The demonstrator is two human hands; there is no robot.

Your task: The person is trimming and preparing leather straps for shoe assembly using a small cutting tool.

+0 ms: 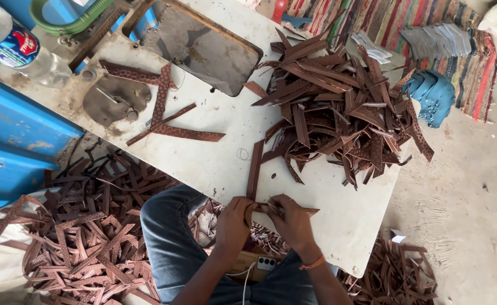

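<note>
My left hand [232, 224] and my right hand [292, 221] meet at the near edge of a worn white table [214, 164]. Together they grip brown leather strips [255, 169]; one long strip runs from my left fingers up across the table, and a shorter one [299, 211] pokes out to the right of my right hand. A big heap of similar brown strips [338, 107] lies on the table beyond my hands.
A few patterned strips [166, 121] and scissors on a leather patch [115, 99] lie at the table's left. More strips are heaped on the floor [84, 231] and under the table's right [395, 277]. A plastic bottle [17, 48], blue soles [432, 93], a phone [265, 263].
</note>
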